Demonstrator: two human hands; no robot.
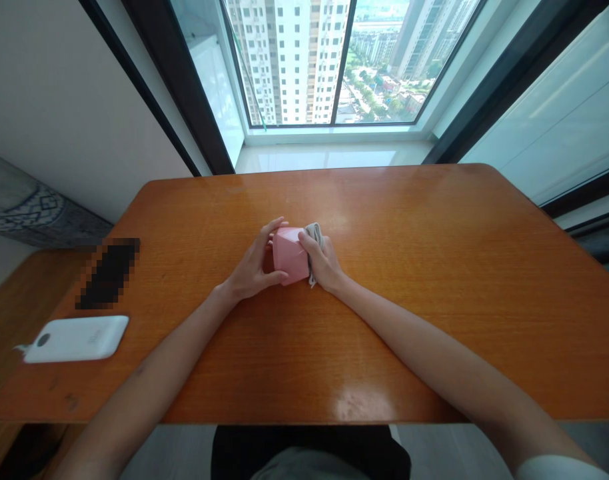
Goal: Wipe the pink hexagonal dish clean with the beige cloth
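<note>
A small pink block-shaped thing (290,257) with angled faces is between my hands over the middle of the table; I cannot tell whether it is a box or a pouch. My left hand (258,265) is curved around its left side, thumb at the lower edge and fingers at the upper left. On the other side, my right hand (325,261) grips it, with the thumb pressed on its upper right face. A folded light-grey cloth-like bundle (314,233) is tucked between the pink thing and my right palm, partly hidden by the fingers.
The wooden table (434,267) spreads around my hands. At its left lie a white rounded flat device (79,339) with a cable end and a dark pixelated rectangle (109,273). A window (334,67) with dark frames stands beyond the far edge.
</note>
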